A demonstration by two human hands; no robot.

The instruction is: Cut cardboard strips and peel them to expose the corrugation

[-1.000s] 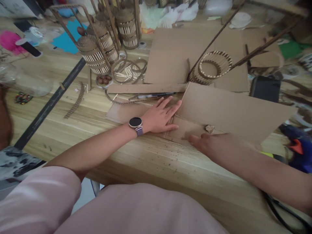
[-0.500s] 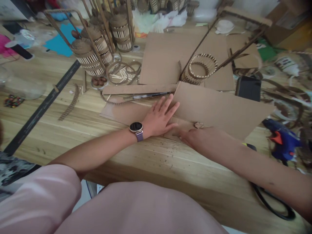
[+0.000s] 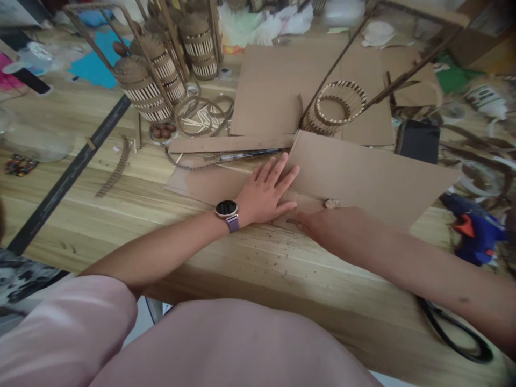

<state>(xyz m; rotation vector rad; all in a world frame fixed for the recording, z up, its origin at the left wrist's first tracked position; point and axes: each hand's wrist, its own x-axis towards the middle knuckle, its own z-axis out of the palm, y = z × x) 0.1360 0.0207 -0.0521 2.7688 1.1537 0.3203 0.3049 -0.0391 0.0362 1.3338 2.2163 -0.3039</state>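
Note:
My left hand (image 3: 264, 193) lies flat with its fingers spread on a piece of brown cardboard (image 3: 201, 183) near the table's front edge. Just to its right, my right hand (image 3: 322, 223) is closed low over the same cardboard; its fingertips curl under and what they grip is too small to make out. A small crumpled brown bit (image 3: 332, 203) sits by its knuckles. A larger cardboard sheet (image 3: 363, 169) lies beneath and behind my right hand. Dark crumbs (image 3: 282, 258) are scattered on the wood in front of both hands.
Behind stand a round stick basket (image 3: 338, 105) with a tall handle and several lantern-like baskets (image 3: 143, 88). A pen (image 3: 250, 154) lies beyond my left hand. To the right are a phone (image 3: 418, 141) and a blue glue gun (image 3: 475, 228); a black strip (image 3: 72, 172) crosses the left side.
My right hand has shifted slightly to the left relative to the cardboard, while my left hand stays spread in place. The camera view has moved a little.

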